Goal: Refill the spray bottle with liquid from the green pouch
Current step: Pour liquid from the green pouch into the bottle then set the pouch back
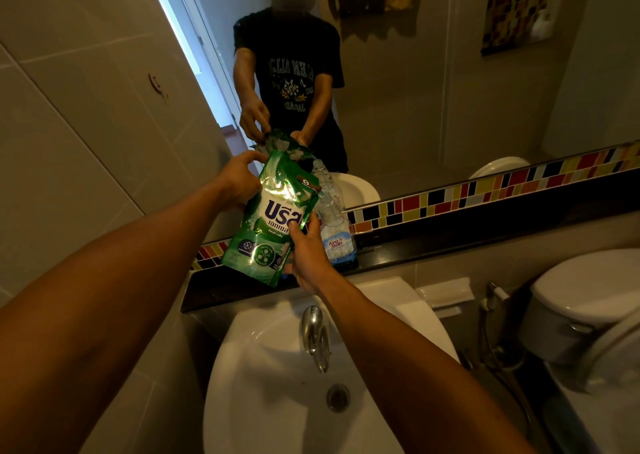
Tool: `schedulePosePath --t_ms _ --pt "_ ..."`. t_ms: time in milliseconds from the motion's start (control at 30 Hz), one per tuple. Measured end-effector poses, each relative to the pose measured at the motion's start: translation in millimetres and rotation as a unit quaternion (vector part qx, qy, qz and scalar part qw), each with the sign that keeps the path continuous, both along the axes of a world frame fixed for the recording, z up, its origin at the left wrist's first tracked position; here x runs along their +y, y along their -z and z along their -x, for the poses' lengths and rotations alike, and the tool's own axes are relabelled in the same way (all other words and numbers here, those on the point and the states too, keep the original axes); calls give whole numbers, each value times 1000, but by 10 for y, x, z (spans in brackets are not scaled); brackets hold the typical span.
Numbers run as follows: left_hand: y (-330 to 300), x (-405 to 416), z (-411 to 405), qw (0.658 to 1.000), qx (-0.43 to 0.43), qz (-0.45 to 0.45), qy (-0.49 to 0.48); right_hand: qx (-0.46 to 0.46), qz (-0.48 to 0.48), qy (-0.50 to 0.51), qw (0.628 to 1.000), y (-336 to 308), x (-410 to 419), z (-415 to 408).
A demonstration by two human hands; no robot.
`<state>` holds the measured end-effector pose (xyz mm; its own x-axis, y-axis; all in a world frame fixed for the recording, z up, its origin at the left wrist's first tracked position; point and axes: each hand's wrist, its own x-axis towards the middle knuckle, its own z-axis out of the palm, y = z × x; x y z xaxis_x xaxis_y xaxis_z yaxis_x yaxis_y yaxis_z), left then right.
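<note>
Two bare hands hold the pouch point(272, 218) up above the sink point(277, 367), in front of the mirror point(433, 89). Left hand point(239, 179) is clamped on the pouch's upper left edge, near its top, fingers curled over the foil. Pouch is green and shiny, tilted so its top leans away toward the glass and its bottom hangs over the dark ledge point(450, 242). Right hand point(306, 249) pinches the pouch's lower right edge, thumb on the printed front. Just right of the pouch and partly behind it, the bottle point(337, 235) stands upright on the ledge against the mirror, clear with a blue-and-white label. Below, a chrome tap point(313, 332) points down into the white sink. Farther right sits a toilet point(588, 301).
</note>
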<state>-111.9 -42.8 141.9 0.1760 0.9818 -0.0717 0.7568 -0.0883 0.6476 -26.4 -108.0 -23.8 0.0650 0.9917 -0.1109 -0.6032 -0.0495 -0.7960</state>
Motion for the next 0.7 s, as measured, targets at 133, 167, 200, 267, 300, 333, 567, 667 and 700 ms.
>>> schedulePosePath --t_ms 133,167,200,267,300,333,567,667,700 --pt "3 9 -3 1000 -1 1 -2 -1 0 2 1000 13 16 17" --pt "3 14 -5 1000 -2 0 -3 -2 0 2 1000 10 19 14" --pt "0 17 -5 1000 -2 0 -4 -2 -2 3 1000 8 20 10" --pt "-2 29 -4 1000 5 -1 -4 -3 -3 5 1000 5 23 2" --pt "-4 37 -3 1000 8 -2 -2 -4 -2 6 1000 4 25 0" --pt "-6 41 -2 1000 11 -1 -1 -5 -2 5 1000 1 24 -1" --pt "-14 66 1 1000 21 1 -1 3 5 4 1000 21 44 26" --pt "-14 65 2 1000 18 4 -1 2 4 5 1000 27 51 25" --pt "-16 65 3 1000 18 5 -2 2 5 4 1000 26 52 28"
